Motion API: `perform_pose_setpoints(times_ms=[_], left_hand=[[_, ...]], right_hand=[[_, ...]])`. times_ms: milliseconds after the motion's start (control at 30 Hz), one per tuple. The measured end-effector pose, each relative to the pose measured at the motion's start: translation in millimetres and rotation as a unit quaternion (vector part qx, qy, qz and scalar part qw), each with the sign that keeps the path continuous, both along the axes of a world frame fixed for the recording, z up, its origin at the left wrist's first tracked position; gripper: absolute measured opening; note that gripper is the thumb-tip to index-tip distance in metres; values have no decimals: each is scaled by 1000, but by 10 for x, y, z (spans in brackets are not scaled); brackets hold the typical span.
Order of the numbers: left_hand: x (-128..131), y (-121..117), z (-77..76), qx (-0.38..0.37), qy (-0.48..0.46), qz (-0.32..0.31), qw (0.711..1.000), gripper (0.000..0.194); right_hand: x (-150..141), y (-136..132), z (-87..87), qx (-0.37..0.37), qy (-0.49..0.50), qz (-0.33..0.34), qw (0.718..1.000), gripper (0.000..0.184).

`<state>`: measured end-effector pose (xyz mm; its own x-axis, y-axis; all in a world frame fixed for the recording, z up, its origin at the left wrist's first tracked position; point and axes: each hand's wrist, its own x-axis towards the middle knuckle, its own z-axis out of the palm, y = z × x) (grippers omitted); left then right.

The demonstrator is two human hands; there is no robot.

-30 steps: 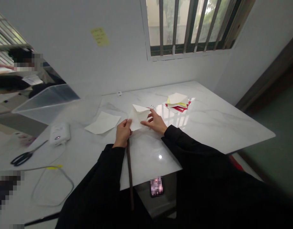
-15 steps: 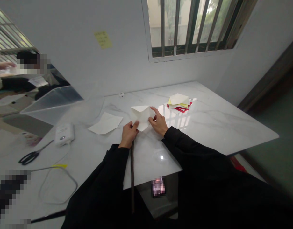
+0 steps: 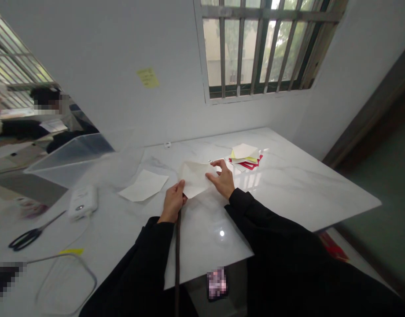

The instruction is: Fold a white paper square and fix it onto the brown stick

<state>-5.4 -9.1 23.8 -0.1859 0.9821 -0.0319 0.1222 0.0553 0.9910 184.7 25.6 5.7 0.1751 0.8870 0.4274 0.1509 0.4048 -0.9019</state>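
Note:
My left hand (image 3: 172, 200) pinches the lower left edge of an off-white sheet of paper (image 3: 196, 179), thumb on top. At the sheet's right side, my right hand (image 3: 224, 181) curls its thumb and fingers around the edge. The paper looks lightly creased and is held a little above the marble-patterned table. To its left lies another off-white sheet (image 3: 145, 186), flat and apart from my hands. Beyond my right hand sits a small pile of white, yellow and red papers (image 3: 244, 152). A dark strap or cord (image 3: 178, 264) hangs down below my left hand.
On the left are black-handled scissors (image 3: 26, 240), a white power strip (image 3: 83, 200) with its cable, and a translucent plastic box (image 3: 73, 147). A yellow note (image 3: 148, 78) is stuck to the wall. Farther left, another person is at a table. A blurred-out phone-like object (image 3: 217, 284) lies below the table edge.
The sheet has opened out flatter; its V-shaped top fold is less marked. My left hand has shifted left to the sheet's edge. The view has tilted up slightly.

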Motion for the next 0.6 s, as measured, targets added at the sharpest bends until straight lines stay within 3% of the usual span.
perform_pose_setpoints(times_ms=[100, 233, 333, 600], left_hand=[[-55, 14, 44, -12, -13, 4, 1000, 44], [-126, 30, 99, -49, -26, -49, 997, 44], [-159, 20, 119, -54, -31, -86, 994, 45], [-165, -17, 89, -77, -62, -139, 985, 46]], right_hand=[[81, 40, 38, -1, -17, 56, 998, 6], [100, 121, -36, -55, -30, 156, 986, 28], [75, 163, -116, -120, 34, 228, 966, 36], [119, 143, -111, -206, 209, 267, 918, 40]])
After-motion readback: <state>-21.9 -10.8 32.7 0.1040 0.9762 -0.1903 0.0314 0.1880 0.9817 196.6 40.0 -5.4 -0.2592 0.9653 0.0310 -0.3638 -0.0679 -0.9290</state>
